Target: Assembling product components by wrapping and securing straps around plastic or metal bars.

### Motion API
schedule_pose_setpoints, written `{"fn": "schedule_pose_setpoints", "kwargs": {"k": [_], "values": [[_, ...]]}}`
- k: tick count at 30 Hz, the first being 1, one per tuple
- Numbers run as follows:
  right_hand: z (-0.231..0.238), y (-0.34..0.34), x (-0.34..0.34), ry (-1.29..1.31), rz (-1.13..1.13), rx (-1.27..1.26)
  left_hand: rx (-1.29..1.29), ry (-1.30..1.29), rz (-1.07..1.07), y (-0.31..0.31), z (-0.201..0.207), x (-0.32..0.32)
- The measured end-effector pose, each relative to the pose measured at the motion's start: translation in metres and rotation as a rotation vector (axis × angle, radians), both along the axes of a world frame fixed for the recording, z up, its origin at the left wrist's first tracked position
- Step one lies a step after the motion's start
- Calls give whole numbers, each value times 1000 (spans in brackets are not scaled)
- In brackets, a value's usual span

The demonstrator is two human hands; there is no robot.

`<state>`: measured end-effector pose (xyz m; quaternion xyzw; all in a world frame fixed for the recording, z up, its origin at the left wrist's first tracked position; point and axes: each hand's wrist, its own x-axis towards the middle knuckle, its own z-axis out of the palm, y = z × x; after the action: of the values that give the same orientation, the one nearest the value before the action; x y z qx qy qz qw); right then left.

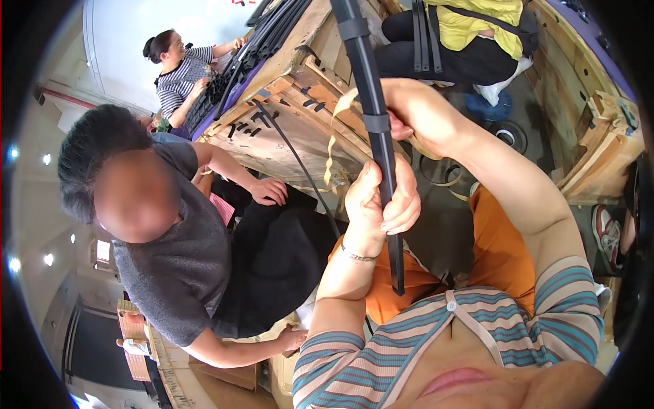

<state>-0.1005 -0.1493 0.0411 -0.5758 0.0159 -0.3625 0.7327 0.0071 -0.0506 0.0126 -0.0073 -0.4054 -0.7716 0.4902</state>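
Note:
A long, narrow bundle of black strips runs down from the top edge, with dark grey bands around it. My left hand is closed around its lower part, thumb on one side and fingers on the other. Higher up, my right hand curls around the bundle close to one of the bands; part of its fingers is hidden behind the strips. A thin, cream-coloured tape hangs in a twisted curl beside the bundle, near my right hand's fingertips. The lower end of the bundle points toward my lap.
A person in a dark grey top sits close on the left. Another in stripes stands behind a wooden bench piled with black strips. Someone in a yellow garment sits ahead. A wooden crate stands right.

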Motion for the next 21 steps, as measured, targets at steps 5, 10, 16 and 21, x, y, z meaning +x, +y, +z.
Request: {"fn": "schedule_pose_setpoints", "kwargs": {"k": [5, 10, 16, 21], "values": [[11, 9, -9, -68, -287, -335, 47, 58, 1, -3, -1, 1], [11, 4, -17, -110, -124, -291, 61, 169, -60, -7, -1, -2], [15, 7, -20, -93, -133, -267, 54, 206, -102, -8, -1, -1], [8, 0, -17, -126, -105, -294, 96, 237, -84, -6, 0, 0]]}}
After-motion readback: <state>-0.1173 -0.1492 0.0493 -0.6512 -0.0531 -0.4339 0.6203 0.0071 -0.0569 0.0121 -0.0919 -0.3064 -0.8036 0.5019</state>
